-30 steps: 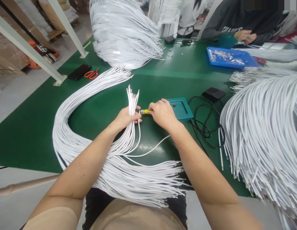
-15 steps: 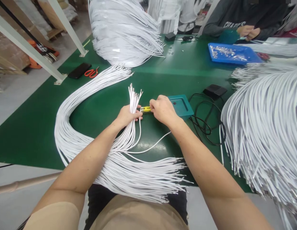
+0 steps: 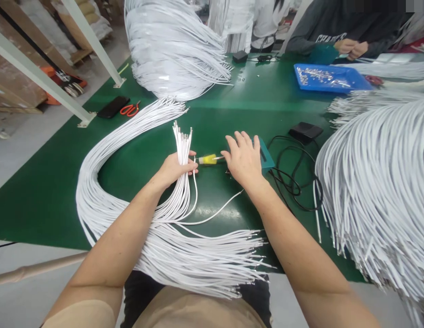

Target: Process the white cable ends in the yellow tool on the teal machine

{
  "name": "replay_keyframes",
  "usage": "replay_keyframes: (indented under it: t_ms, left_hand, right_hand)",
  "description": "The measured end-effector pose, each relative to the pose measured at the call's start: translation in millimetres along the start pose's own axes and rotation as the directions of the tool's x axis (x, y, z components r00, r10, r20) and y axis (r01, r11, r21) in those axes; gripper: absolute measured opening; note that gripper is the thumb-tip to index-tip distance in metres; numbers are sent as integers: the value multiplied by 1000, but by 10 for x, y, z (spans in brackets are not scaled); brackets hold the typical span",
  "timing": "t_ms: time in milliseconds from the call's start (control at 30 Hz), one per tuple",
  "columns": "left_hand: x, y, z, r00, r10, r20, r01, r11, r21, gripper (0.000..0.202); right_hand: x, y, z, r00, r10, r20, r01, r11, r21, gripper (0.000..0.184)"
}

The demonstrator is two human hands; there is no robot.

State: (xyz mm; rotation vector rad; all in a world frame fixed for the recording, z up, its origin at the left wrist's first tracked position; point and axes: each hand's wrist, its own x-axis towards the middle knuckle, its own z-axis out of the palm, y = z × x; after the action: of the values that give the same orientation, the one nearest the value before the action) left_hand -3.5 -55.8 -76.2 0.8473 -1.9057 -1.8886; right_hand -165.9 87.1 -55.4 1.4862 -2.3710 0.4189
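Beyond the right hand [image 3: 245, 157], across the green tabletop [image 3: 219, 118], a co-worker's dark sweatshirt [image 3: 386, 34] carries white capitals [image 3: 330, 38] that seem to begin "CHA"; the rest is too soft to read with certainty. Any marking on the yellow-handled tool [image 3: 208, 159] between the two hands is lost in blur.

Half a second ago the right fingers were pinched around that tool; now they are spread wide, with the palm down and the whole yellow part in sight. A thin metal end of the tool points at the right thumb, though whether they touch I cannot tell. The teal tray [image 3: 267, 157] just past the right hand is more covered than it was.

Unchanged, the left hand [image 3: 171, 169] grips an upright bundle of white wires [image 3: 182, 143], metal-tipped ends up, its thumb across the front. One separate wire [image 3: 195, 187] stands beside the left fingertips, near the tool's pale left end. Nearer the body than both hands lie more white wire ends [image 3: 205, 255], much as before.

Farther out past the left hand are orange-handled scissors [image 3: 130, 110] and a black phone [image 3: 112, 107]; beyond the right hand, a blue tray [image 3: 359, 82] bears small metallic pieces [image 3: 318, 74].
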Motion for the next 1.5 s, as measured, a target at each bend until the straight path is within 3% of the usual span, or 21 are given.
replay_keyframes:
  t_ms: [100,133,200,233,300,400,467,500,533,600,633,667,700,767,800,833,867,933,1067,1233,1500]
  left_hand:
    - [-31,33,-46,999,30,-9,-31,998,-63,51]
    - [-37,39,-54,1000,22,-6,-23,996,-82,50]
    - [-45,46,-61,1000,-11,17,13,992,-125,45]
    - [-48,50,-59,999,-28,35,32,989,-145,41]
    - [-55,67,-49,997,-51,60,60,984,-170,36]
    - [-68,108,-29,994,-88,66,101,971,-216,36]
    - [-75,133,-23,990,-113,79,129,960,-247,38]
    - [-76,141,-25,990,-117,82,134,959,-251,39]
    - [-75,144,-29,990,-119,79,135,960,-247,40]
    - [-73,136,-40,991,-119,69,132,964,-233,42]
    - [-73,127,-44,991,-114,67,126,965,-231,43]
    - [-74,116,-43,992,-104,66,116,966,-232,44]
    - [-77,105,-37,994,-90,69,104,967,-231,46]
    - [-90,86,-3,997,-51,59,62,975,-214,46]
    - [-99,80,23,998,-31,49,40,980,-192,45]
    - [-108,78,54,999,-15,41,21,986,-164,43]
    - [-117,79,87,999,-1,40,6,991,-131,41]
    - [-133,86,149,999,19,50,-16,998,-64,38]
    - [-142,101,211,995,-1,95,7,998,-57,38]
    - [-131,106,201,994,-21,104,40,982,-183,28]
    - [-130,104,237,998,56,2,-56,998,-37,30]
  right_hand:
    - [-87,-204,-124,978,-210,-18,209,961,181,32]
    - [-131,-295,-158,942,-335,-6,326,911,252,29]
    - [-224,-480,-200,815,-580,9,542,768,340,28]
    - [-266,-560,-207,760,-649,16,603,715,354,29]
    - [-332,-677,-200,708,-702,71,637,680,363,29]
    - [-394,-742,-190,708,-671,221,559,723,406,26]
    - [-422,-746,-210,714,-601,358,425,779,461,23]
    - [-434,-743,-228,689,-579,436,340,789,511,21]
    - [-442,-736,-249,625,-586,517,247,776,581,18]
    - [-436,-706,-288,415,-663,623,26,693,720,16]
    - [-418,-682,-300,342,-697,630,-85,645,760,16]
    - [-388,-652,-303,342,-699,629,-180,608,773,18]
    - [-349,-616,-296,423,-648,634,-260,584,769,21]
    - [-253,-536,-253,714,-368,596,-372,522,768,24]
    - [-205,-499,-219,820,-192,539,-405,469,785,24]
    - [-162,-466,-181,877,-42,480,-423,407,809,22]
    - [-128,-441,-142,898,65,435,-430,340,836,22]
    - [-87,-415,-75,907,146,395,-419,211,883,26]
    - [-82,-427,-18,912,138,387,-394,28,919,20]
    - [-97,-447,-36,907,109,406,-408,-4,913,18]
    - [-107,-480,-10,873,177,455,-440,-118,890,18]
